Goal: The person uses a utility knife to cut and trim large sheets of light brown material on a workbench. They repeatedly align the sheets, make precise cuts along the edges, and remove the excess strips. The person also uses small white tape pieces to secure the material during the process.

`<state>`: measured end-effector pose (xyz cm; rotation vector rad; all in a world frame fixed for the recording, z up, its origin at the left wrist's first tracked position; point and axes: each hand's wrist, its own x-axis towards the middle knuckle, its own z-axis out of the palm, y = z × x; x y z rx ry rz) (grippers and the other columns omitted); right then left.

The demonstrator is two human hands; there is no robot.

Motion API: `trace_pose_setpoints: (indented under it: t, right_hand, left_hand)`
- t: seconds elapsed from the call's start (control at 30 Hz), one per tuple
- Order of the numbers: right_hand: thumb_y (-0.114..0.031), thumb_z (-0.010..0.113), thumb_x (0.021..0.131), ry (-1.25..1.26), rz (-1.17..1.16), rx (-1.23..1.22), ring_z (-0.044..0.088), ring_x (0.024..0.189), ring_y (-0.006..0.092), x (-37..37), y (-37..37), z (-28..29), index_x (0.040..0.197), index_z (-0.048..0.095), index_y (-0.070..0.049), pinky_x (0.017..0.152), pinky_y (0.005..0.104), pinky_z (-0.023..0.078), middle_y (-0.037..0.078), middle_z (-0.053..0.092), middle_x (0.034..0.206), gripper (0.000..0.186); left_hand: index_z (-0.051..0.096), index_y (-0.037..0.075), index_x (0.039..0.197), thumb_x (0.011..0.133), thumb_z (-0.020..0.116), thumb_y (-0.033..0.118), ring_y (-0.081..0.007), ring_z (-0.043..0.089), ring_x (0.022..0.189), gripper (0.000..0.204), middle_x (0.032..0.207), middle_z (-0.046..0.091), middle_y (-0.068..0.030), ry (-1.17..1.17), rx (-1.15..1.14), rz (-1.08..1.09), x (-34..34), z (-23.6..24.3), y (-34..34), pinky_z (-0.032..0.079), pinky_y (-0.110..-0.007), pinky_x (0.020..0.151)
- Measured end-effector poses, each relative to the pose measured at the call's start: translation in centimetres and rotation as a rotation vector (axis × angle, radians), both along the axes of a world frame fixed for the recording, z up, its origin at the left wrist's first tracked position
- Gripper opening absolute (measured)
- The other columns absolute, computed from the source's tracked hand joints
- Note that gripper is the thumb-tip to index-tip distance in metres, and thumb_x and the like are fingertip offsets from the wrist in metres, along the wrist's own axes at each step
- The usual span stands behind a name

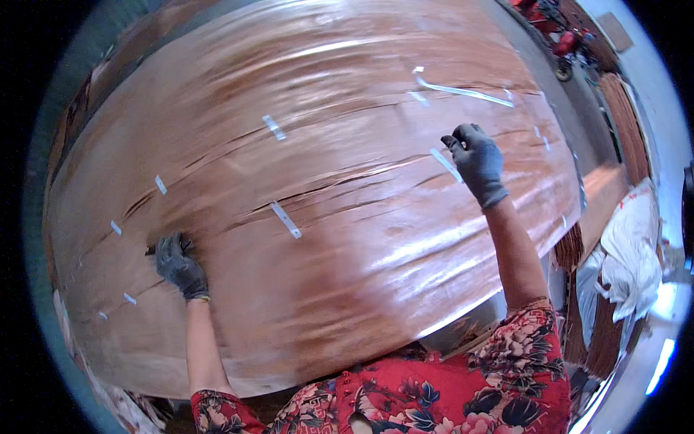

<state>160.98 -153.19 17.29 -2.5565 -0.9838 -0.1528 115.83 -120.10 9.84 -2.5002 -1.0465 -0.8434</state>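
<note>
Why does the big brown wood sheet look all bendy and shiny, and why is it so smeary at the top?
In the head view, the fisheye lens bows the wood veneer sheet, so its straight edges curve toward the dark rim. Light glares white across its lower right part. The upper part is streaked with blur, while the gloved left hand, the gloved right hand and the tape strips look sharper.

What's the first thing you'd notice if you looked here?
A huge, shiny reddish-brown wood veneer sheet fills almost the whole view, cracked along its grain and patched with short white tape strips. The gloved left hand presses on it at the left; the gloved right hand touches tape at upper right.
</note>
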Motion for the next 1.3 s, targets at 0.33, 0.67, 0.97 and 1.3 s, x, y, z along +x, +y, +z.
trace_pose_setpoints:
  t: [0.33, 0.67, 0.97, 1.3]
  right_hand:
    - [-0.016, 0.056, 0.092, 0.606, 0.149, 0.511, 0.061, 0.087, 0.0158, -16.8, -6.8, -1.3, 0.117, 0.057, -0.001, 0.079, 0.0294, 0.051, 0.009, 0.064, 0.106, 0.030]
    - [-0.029, 0.047, 0.096, 1.251, 0.338, 1.082, 0.056, 0.096, 0.0173, -38.4, -11.9, -5.2, 0.113, 0.057, -0.001, 0.089, 0.0304, 0.043, 0.009, 0.063, 0.102, 0.034]
    - [-0.022, 0.061, 0.089, 1.483, -0.888, 1.705, 0.055, 0.069, 0.0088, -38.7, -34.2, -14.7, 0.098, 0.064, -0.004, 0.065, 0.0232, 0.045, -0.001, 0.062, 0.085, 0.021]
    - [-0.027, 0.063, 0.085, 1.258, -0.926, 0.560, 0.061, 0.082, 0.0229, -39.3, -44.8, -35.6, 0.101, 0.067, -0.009, 0.075, 0.0343, 0.047, 0.013, 0.062, 0.099, 0.025]
  left_hand:
    - [0.064, 0.005, 0.088, 0.072, 0.061, 0.001, -0.0297, 0.058, 0.078, 0.017, 0.087, 0.063, -0.0094, -0.184, 0.186, -0.409, 0.9, 2.6, -2.5, 0.046, -0.039, 0.067]
    - [0.062, 0.014, 0.092, 0.073, 0.068, 0.016, -0.0292, 0.058, 0.077, 0.020, 0.086, 0.059, -0.0075, 0.146, -0.442, -1.509, 1.8, 7.9, -32.1, 0.048, -0.041, 0.068]
    - [0.017, -0.005, 0.141, 0.085, 0.059, 0.018, -0.0482, 0.021, 0.131, 0.074, 0.141, 0.040, -0.0114, 0.391, -0.176, -1.469, 15.8, 5.9, -43.1, 0.016, -0.052, 0.109]
    - [0.023, -0.007, 0.140, 0.086, 0.054, 0.019, -0.0402, 0.015, 0.137, 0.067, 0.144, 0.030, -0.0206, 0.622, 0.140, -1.057, 38.7, -3.2, -50.1, 0.014, -0.045, 0.112]
